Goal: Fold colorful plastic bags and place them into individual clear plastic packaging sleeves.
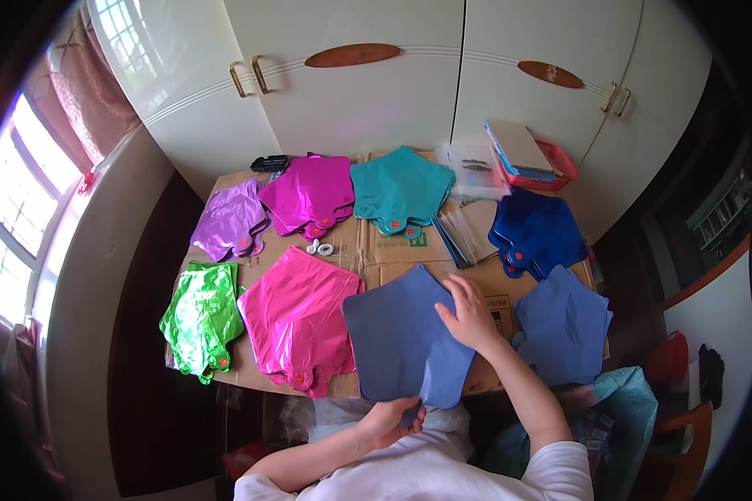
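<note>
Low in the frame, just left of centre: left hand [387, 420], grip closed, pinching the bottom neck of a slate-blue star-shaped foil balloon [405, 342], apparently to steady the flat sheet at its tail. Slightly higher, right of centre: right hand [468, 313], grip open, fingers spread flat on the balloon's upper right edge, holding nothing, seemingly pressing the foil smooth against the table [376, 250], a surface of flattened brown cardboard.

To the right of that balloon: a stack of matching slate-blue balloons [564, 326], piled by colour. Left of centre: a hot pink pile [297, 321], and further left a crumpled green pile [200, 317]. Piles kept apart, each colour to itself, probably for sorting or counting.

Higher up, in a second row: lilac pile [230, 221] at upper left, magenta pile [309, 194] beside it, teal pile [399, 190] at centre, royal blue pile [535, 234] to the right. Between the rows, two small white rolls [319, 248], and clear flat bags [472, 230] fanned between teal and royal blue.

Furthest back, upper right: a red basket [551, 171], tilted, with flat booklets or cards in it, exact contents unclear. Small black object [269, 164] at upper left edge of the table. Behind all, white cupboard doors [376, 92].
</note>
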The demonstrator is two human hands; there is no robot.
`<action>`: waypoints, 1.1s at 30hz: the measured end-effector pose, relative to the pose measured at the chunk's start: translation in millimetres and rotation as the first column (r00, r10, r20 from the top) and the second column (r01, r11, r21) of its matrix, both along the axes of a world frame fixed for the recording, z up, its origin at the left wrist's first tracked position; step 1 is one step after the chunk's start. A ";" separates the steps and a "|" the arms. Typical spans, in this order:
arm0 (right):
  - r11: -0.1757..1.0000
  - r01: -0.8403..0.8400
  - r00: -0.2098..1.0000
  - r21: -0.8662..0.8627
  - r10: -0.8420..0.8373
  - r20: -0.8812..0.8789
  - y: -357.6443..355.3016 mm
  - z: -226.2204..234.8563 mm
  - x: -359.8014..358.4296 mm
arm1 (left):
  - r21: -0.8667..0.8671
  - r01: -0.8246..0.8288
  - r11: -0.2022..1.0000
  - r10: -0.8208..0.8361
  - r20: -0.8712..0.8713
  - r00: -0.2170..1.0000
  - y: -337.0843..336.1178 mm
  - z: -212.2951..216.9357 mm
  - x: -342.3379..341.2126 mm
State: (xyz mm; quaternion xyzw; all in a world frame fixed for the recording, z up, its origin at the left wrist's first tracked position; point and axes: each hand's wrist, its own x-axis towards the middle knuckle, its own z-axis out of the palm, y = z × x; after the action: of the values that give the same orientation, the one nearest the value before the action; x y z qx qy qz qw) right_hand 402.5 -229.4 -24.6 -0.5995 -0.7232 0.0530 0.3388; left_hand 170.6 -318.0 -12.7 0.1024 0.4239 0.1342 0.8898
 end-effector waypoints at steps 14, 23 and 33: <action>0.868 -0.165 0.922 -0.468 -0.032 -0.385 70.6 15.2 -19.5 | -0.082 0.101 0.992 -0.094 0.077 0.993 -26.8 -28.3 -28.5; 0.852 0.066 0.998 -0.519 -0.064 0.022 85.7 16.5 -30.0 | -0.144 0.101 0.984 -0.076 0.169 0.983 -25.6 -40.7 -25.5; 0.844 -0.048 0.996 -0.534 -0.001 -0.092 93.4 21.7 -27.7 | -0.224 0.012 0.975 0.036 0.210 0.977 -21.2 -35.5 -25.0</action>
State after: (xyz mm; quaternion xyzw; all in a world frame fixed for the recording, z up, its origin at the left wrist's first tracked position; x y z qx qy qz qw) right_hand 374.8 -136.0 -2.9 -0.6583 -0.6713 0.2832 0.1893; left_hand 145.6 -339.2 -48.2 -0.0160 0.3392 0.1011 0.9351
